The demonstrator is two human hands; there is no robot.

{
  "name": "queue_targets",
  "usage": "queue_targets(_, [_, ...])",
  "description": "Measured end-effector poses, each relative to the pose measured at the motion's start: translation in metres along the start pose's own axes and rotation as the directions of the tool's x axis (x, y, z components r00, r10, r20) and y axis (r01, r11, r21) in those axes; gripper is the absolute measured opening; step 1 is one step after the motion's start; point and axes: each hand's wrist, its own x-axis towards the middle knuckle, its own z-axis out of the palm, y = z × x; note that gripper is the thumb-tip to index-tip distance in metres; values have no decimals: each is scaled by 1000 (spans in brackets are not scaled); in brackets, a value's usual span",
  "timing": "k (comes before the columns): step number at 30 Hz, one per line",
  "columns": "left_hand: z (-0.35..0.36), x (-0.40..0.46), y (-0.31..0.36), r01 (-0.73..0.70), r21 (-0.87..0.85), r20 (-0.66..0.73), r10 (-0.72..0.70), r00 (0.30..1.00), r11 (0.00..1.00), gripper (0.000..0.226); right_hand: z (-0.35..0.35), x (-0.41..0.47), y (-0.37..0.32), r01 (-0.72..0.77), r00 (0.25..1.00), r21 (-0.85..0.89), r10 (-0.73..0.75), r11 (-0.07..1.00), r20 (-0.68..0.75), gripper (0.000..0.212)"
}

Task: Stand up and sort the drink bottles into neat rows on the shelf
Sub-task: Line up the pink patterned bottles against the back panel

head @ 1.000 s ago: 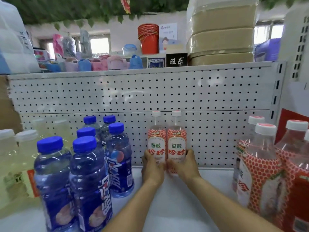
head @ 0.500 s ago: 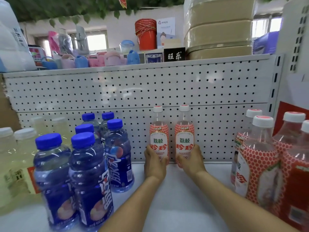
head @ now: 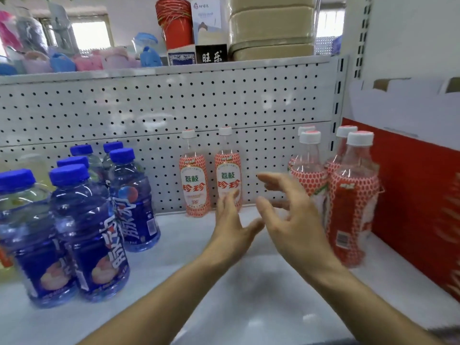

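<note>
Both hands hang in the air over the white shelf at the middle of the frame, holding nothing. The left hand has its fingers straight and close together, pointing up toward the back wall, its fingertips in front of the lower part of the right lychee bottle; whether they touch it I cannot tell. The right hand is a little blurred, fingers spread and loosely bent, thumb side toward the left hand, just left of the red bottles. Two lychee bottles stand upright side by side against the pegboard at centre frame, the left lychee bottle a small gap from its neighbour, labels facing forward. To the right of the frame a cluster of four red-netted bottles with white caps stands upright beside a red carton. At the lower left, blue bottles with blue caps stand in a loose group, two at the front, more behind them toward the wall. Pale yellow bottles show behind them at the far left edge. On the upper shelf sit a red bucket, stacked tan packs and pastel cups.
</note>
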Motion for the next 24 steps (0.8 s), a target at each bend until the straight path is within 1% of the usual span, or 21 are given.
queue_targets(2, [21,1,11,-19,-18,73,20,997,1000,93,-21,-12,2,77,987,-50,-84,996,-140,36])
queue_targets(4, [40,2,23,7,-64,144,3,990,998,98,-44,-23,11,70,950,-110,-100,991,-295,42])
queue_targets(6, [56,3,34,62,-165,209,-26,978,984,86,-67,-31,22,-28,906,-83,-10,996,-423,56])
queue_targets(7, [62,4,38,86,-207,236,-36,971,974,77,-76,-34,27,-106,893,-37,79,994,-442,64])
queue_targets(8, [66,4,43,96,-234,247,-37,968,967,71,-85,-36,31,-188,888,22,179,982,-424,71])
queue_targets(10, [69,6,43,111,-258,260,-42,965,960,66,-95,-38,42,-362,879,111,378,926,-290,85])
queue_targets(11, [68,7,42,126,-257,279,-52,959,958,66,-99,-39,48,-434,871,95,444,896,-212,91])
queue_targets(13, [60,8,39,158,-213,327,-82,942,964,67,-104,-43,58,-517,852,-12,513,856,-103,98])
queue_targets(15, [53,5,34,172,-163,371,-102,923,972,60,-107,-44,63,-535,844,-110,536,838,-22,94])
queue_targets(17, [49,-3,31,190,-139,362,-129,923,972,55,-108,-45,63,-531,837,-153,544,834,61,86])
queue_targets(19, [47,-9,28,175,-152,333,-117,936,973,57,-109,-46,67,-525,838,-120,537,842,99,78])
queue_targets(24, [30,-28,21,179,-198,208,-137,968,964,63,-98,-49,67,-555,815,14,540,832,213,75])
